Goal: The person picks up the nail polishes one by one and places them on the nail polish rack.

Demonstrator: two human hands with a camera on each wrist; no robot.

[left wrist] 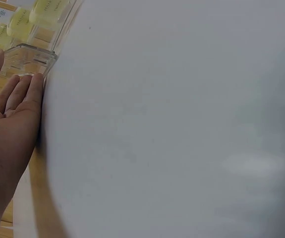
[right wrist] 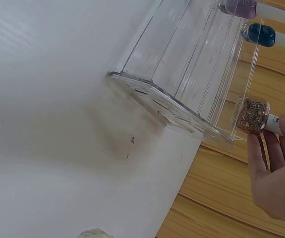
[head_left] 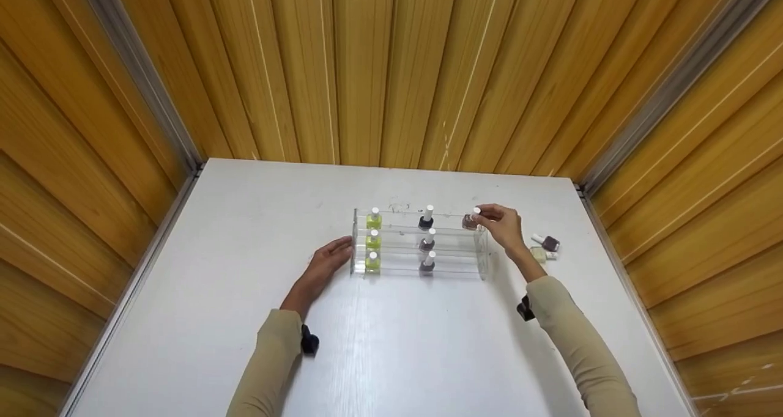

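Observation:
A clear acrylic tiered rack (head_left: 397,273) stands on the table. My right hand (head_left: 503,226) pinches the white cap of a glittery copper nail polish bottle (right wrist: 252,115) at the right end of the top tier. My left hand (head_left: 330,259) lies with extended fingers against the rack's left side; its fingertips meet the clear end panel (left wrist: 45,55). Yellow nail polish bottles (head_left: 373,241) fill the left column, one per tier. Down the middle column stand a dark bottle (head_left: 426,221) on top, a purple-grey bottle (head_left: 427,243) and a mauve bottle (head_left: 427,265) below.
Right of the rack, a dark purple nail polish bottle (head_left: 551,243) and a pale yellow one (head_left: 538,255) lie on the white table (head_left: 391,356). Wood-look panels (head_left: 379,68) enclose the table at the back and both sides.

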